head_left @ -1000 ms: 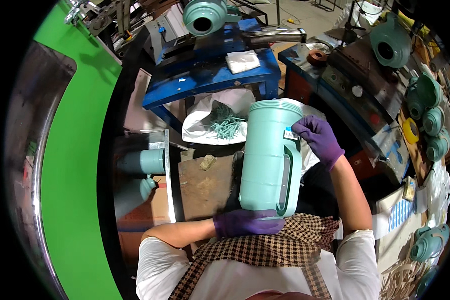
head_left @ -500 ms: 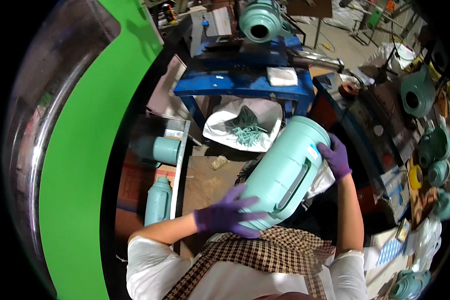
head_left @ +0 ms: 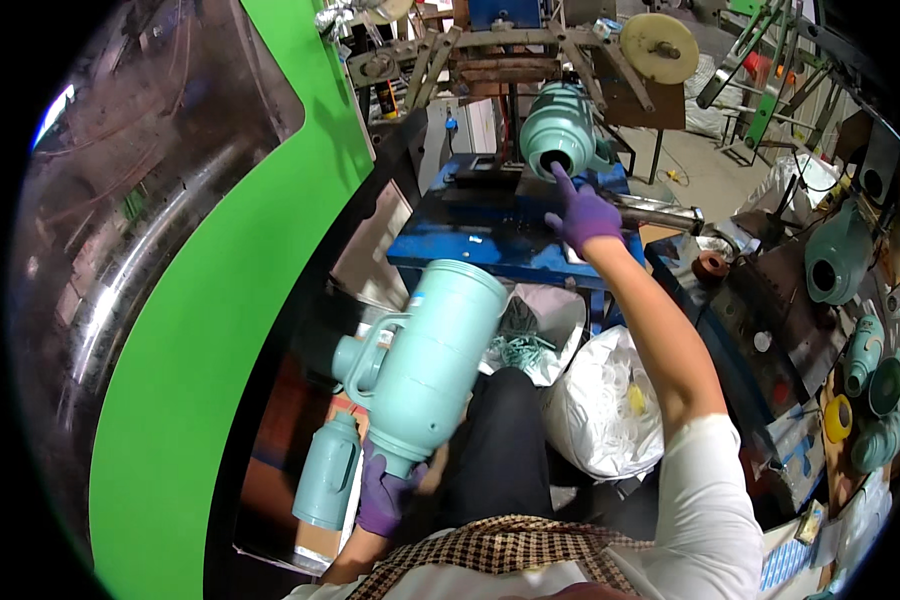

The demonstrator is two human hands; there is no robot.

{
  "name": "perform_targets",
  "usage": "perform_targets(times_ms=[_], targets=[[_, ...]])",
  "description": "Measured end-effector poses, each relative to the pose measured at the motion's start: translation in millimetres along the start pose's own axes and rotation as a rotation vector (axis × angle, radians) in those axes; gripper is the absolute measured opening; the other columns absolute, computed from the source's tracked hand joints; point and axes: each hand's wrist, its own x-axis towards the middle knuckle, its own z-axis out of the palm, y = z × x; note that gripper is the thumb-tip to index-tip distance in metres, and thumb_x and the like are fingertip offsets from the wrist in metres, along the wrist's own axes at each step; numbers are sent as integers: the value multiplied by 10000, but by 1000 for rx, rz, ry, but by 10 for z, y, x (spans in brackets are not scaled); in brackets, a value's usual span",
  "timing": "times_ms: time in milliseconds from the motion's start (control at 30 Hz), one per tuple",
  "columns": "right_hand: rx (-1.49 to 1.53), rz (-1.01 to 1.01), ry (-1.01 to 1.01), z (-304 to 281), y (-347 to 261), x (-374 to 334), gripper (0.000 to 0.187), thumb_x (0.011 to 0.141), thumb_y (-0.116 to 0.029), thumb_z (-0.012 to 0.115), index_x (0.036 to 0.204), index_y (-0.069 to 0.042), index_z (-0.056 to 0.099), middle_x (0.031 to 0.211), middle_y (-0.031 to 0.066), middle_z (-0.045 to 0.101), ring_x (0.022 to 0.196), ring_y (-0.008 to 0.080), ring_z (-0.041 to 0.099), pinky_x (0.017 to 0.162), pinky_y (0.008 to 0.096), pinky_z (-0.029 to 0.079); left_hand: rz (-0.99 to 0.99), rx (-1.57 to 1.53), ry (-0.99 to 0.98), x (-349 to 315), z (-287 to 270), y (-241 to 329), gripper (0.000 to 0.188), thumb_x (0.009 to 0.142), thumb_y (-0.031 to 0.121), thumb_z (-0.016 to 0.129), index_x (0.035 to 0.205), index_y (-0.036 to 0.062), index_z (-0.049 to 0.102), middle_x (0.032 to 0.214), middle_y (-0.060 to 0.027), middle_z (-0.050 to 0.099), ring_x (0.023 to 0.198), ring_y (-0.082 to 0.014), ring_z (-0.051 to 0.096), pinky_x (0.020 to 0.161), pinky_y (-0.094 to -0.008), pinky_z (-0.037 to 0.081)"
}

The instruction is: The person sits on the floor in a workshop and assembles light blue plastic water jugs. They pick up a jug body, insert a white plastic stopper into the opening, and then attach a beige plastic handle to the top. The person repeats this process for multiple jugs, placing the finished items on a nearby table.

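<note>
While left hand [head_left: 382,497] grips teal flask [head_left: 425,365], right hand [head_left: 582,214] touches mounted flask [head_left: 558,130]

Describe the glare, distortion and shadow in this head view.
Head view: fisheye bends the green panel into an arc, with black corners; glare streaks the shiny metal surface at left; the floor beneath the teal flask in the left hand lies in shadow; the right hand is sharp.

Cluttered workshop w/ blue bench [head_left: 490,245], green panel [head_left: 220,330]

Even, bright light is cast from above; glare is seen on the curved steel surface [head_left: 100,250] (left edge), and straight lines are bent near the rim.
</note>
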Motion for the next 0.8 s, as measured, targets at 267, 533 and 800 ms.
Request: perform_targets(times_ms=[267,533,800], targets=[[-14,-466,764,-95,502,-1118,338,650,-192,752,943,-129,596,886,103,585,797,334,599,654,441,465,280,129,30,843,465,443,767,920,244,641,1569,219,234,1448,-89,435,1256,-295,520,918,-491,547],[1147,522,763,-434,1117,-4246,285,572,-195,679,774,-19,582,831,115,619,742,199,574,738,299,484,1181,1088,-235,2386,2366,445,678,803,228,750,1433,148,515,1430,-198,494,1238,-363,560,1007,-398,493],[1013,73,389,-505,1092,-4445,432,563,-332,852,622,-119,481,694,78,585,624,234,573,625,330,444,990,1973,-186,3686,3939,220,503,859,329,672,1346,426,589,1640,-45,270,1321,-593,374,1030,-588,451]])
